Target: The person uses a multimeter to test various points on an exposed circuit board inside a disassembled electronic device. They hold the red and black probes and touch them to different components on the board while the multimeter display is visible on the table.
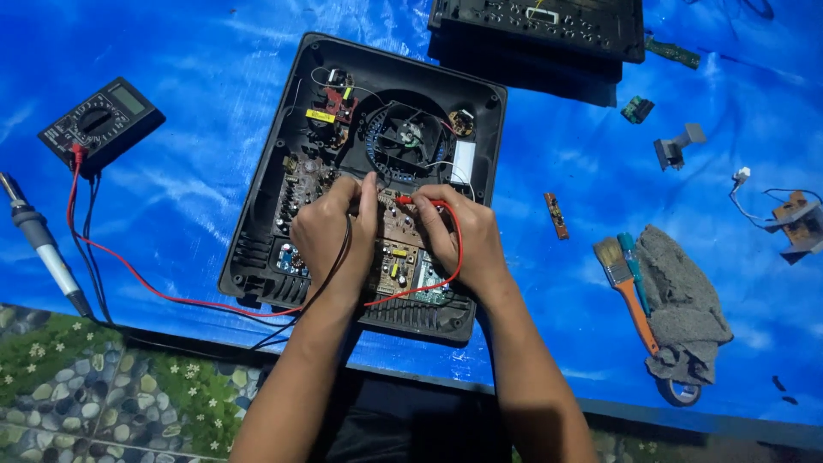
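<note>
An opened black appliance case [257, 214] lies on a blue sheet, with a brown circuit board [399, 242] and a round fan [410, 135] inside. My left hand [330, 236] holds the black test probe, tip down on the board. My right hand [463, 236] holds the red test probe [420, 201], its tip touching the board close to the left fingers. Red and black leads [154, 291] run left to a black multimeter [101, 124].
A soldering iron [43, 249] lies at the far left. To the right are a paintbrush [630, 296], a grey rag [681, 300], a tape roll [681, 393] and small circuit boards [555, 214]. Another black housing [540, 30] sits at the top. Pebble-pattern floor shows below the sheet.
</note>
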